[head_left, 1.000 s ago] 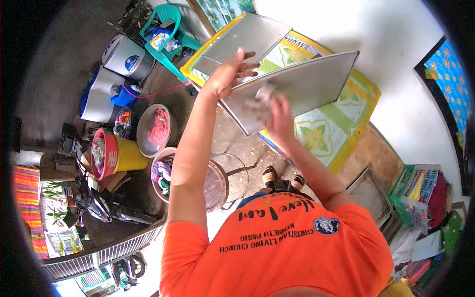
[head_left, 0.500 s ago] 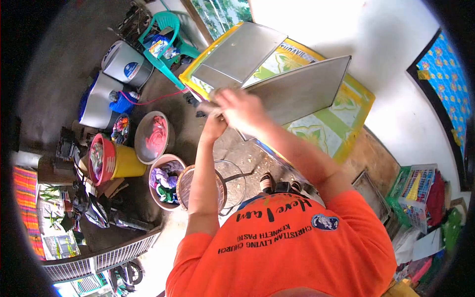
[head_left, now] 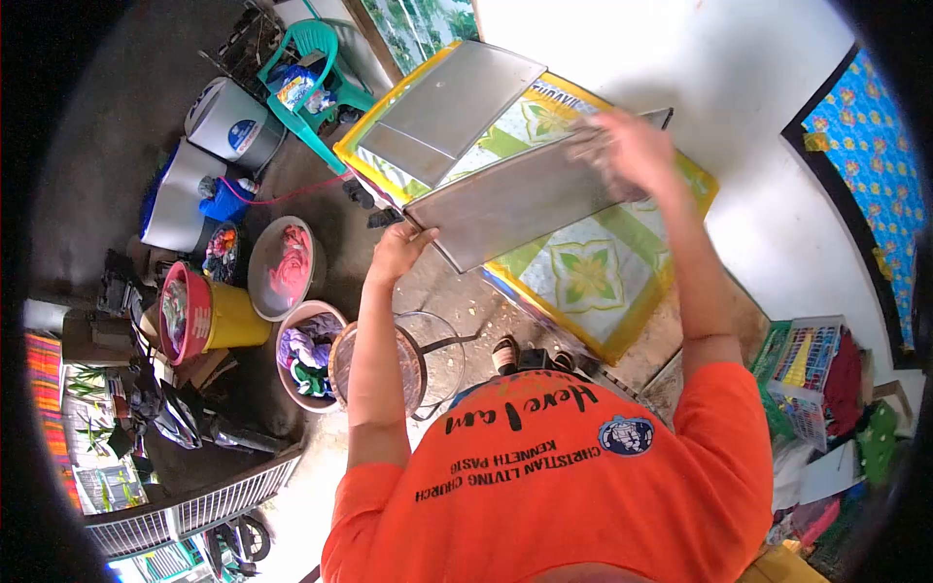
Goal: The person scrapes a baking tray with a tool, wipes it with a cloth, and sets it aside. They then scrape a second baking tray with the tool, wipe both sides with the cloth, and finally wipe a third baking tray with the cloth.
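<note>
My left hand (head_left: 398,253) grips the near left corner of a flat grey framed panel (head_left: 515,209), holding it tilted on edge over the table. My right hand (head_left: 637,154), blurred a little, is closed around a greyish cloth (head_left: 595,160) and presses it to the panel near its far right end. The table (head_left: 588,277) has a green, white and yellow patterned cover. Beyond the held panel, a second grey framed sheet (head_left: 476,92) lies flat on the cover.
A green plastic chair (head_left: 316,39) holds packets. Left of me are a basin of pink cloth (head_left: 255,277), a tub of laundry (head_left: 340,316), a yellow bucket (head_left: 238,316) and a round stool (head_left: 413,369). Crates (head_left: 802,364) stand at right; a white wall (head_left: 739,243) lies beyond.
My right hand has moved with the cloth from beside my left hand, at the panel's left end, to its far right end. The panel leans lower, and my left hand shows gripping its corner.
</note>
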Available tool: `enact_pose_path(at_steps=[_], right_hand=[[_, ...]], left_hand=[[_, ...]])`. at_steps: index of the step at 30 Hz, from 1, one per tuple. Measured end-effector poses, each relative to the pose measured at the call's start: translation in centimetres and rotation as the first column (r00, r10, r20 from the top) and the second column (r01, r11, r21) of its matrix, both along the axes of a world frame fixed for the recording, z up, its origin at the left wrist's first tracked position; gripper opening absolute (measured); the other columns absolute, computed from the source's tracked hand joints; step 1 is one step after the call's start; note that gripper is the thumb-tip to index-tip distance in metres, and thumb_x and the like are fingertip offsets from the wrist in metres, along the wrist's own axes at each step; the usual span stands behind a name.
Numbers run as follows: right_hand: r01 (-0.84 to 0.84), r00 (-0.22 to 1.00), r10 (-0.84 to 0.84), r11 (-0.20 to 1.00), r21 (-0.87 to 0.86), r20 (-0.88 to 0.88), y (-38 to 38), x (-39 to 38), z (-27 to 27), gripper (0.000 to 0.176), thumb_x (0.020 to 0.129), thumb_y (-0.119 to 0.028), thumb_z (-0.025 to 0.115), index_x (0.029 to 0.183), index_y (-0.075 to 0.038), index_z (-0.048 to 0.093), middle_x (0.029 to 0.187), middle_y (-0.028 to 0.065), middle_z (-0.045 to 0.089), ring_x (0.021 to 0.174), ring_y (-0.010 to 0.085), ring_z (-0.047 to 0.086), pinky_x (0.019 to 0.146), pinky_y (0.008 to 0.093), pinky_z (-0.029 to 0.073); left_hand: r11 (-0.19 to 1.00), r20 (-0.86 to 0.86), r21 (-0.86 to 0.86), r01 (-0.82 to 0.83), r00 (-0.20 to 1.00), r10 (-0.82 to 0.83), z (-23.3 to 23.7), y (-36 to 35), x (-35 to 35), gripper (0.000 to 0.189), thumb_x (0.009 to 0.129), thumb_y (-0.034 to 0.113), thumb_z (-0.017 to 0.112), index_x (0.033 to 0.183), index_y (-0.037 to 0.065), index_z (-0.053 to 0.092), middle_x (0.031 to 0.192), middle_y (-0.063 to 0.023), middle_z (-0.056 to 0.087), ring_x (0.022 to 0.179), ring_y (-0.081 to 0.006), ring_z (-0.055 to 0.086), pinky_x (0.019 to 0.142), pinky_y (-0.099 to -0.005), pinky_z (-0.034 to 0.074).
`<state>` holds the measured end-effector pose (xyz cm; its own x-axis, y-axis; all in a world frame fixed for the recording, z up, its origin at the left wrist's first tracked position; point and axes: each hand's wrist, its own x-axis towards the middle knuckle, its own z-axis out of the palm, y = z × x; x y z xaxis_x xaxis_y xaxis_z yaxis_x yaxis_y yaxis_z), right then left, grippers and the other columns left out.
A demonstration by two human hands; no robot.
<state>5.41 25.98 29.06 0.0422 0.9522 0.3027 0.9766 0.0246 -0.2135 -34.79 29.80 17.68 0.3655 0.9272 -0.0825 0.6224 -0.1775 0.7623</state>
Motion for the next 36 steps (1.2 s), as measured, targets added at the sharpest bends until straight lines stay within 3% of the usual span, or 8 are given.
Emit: enact_pose_path(at_steps=[3,4,7,12,17,22,31,36], right_hand=[[-0.027,0.993,0.028,0.999,0.018,-0.116,3.1,11.2,-3.3,0.046,0.078,-0.001,0.051,0.121,-0.015,0.054,0.123,0.0057,0.055,0.105,0.0299,0.056,0.088,0.0388,0.046],[-0.048,0.991,0.053,0.998,0.047,-0.123,3.4,13.6,-3.6,0.047,0.078,0.0,0.049,0.122,-0.014,0.053,0.123,0.0065,0.055,0.105,0.0307,0.056,0.088,0.0391,0.045],[-0.104,0.959,0.123,0.991,0.089,-0.256,3.0,14.5,-3.9,0.049,0.077,0.006,0.045,0.123,-0.006,0.05,0.122,0.0119,0.053,0.108,0.0309,0.053,0.093,0.0361,0.042],[-0.05,0.826,0.159,0.976,0.211,-0.541,1.5,14.2,-6.2,0.049,0.079,0.009,0.042,0.125,-0.004,0.049,0.121,0.0116,0.053,0.115,0.0234,0.049,0.099,0.0319,0.037],[0.019,0.6,0.125,0.985,0.17,-0.791,-3.2,14.2,-5.9,0.044,0.077,0.002,0.047,0.121,0.0,0.05,0.113,0.0108,0.058,0.106,0.0204,0.053,0.093,0.0302,0.041],[0.062,0.444,0.065,0.993,0.103,-0.893,-8.9,16.5,-7.5,0.036,0.079,-0.01,0.051,0.112,0.004,0.057,0.101,0.0074,0.061,0.092,0.0166,0.055,0.082,0.0293,0.044],[0.19,0.795,-0.153,0.982,0.002,-0.586,-16.8,16.1,-7.8,0.046,0.074,-0.017,0.057,0.115,0.002,0.05,0.099,0.0181,0.061,0.088,0.0292,0.06,0.082,0.0368,0.046],[0.016,0.651,-0.139,0.985,-0.17,-0.746,-16.9,8.8,-5.2,0.042,0.08,-0.004,0.054,0.119,-0.01,0.044,0.11,0.0122,0.056,0.101,0.0207,0.057,0.086,0.0312,0.045]], left_hand=[[0.999,-0.109,0.002,-0.048,0.993,0.048,1.2,-0.6,0.6,0.026,0.083,0.027,0.066,0.099,0.007,0.068,0.089,-0.0101,0.069,0.082,-0.0153,0.062,0.077,-0.0316,0.047],[0.987,0.255,0.159,0.029,0.964,-0.07,-0.5,-0.5,0.7,0.025,0.082,0.026,0.068,0.096,0.006,0.068,0.086,-0.0101,0.066,0.078,-0.0178,0.058,0.075,-0.0315,0.046],[0.971,-0.117,0.237,0.034,0.993,-0.006,-1.2,-1.0,-0.2,0.032,0.084,0.031,0.063,0.101,0.004,0.065,0.081,-0.0058,0.06,0.075,-0.0188,0.054,0.075,-0.0342,0.048],[0.707,0.543,-0.696,-0.13,0.549,0.635,-1.6,-6.3,1.5,0.059,0.084,0.05,0.047,0.118,0.002,0.05,0.096,-0.0081,0.05,0.084,-0.0277,0.051,0.071,-0.0478,0.051],[0.499,0.532,-0.845,0.193,0.405,0.744,-2.4,-8.8,4.7,0.086,0.083,0.064,0.039,0.136,-0.003,0.028,0.125,-0.0252,0.044,0.113,-0.0432,0.046,0.079,-0.0579,0.05],[0.485,0.564,-0.795,0.365,0.146,0.813,-3.1,-10.1,6.4,0.045,0.096,0.028,0.035,0.121,-0.008,0.043,0.114,-0.0261,0.055,0.103,-0.0392,0.057,0.082,-0.0457,0.054],[0.519,0.521,-0.851,0.083,0.257,0.814,-5.1,-13.1,7.6,0.044,0.099,0.03,0.031,0.125,-0.003,0.044,0.118,-0.0201,0.056,0.104,-0.0333,0.057,0.093,-0.0454,0.045],[0.529,0.544,-0.838,0.132,0.272,0.794,-4.7,-13.3,7.9,0.046,0.099,0.035,0.032,0.125,-0.001,0.045,0.117,-0.0185,0.057,0.102,-0.0327,0.058,0.091,-0.0446,0.046]])
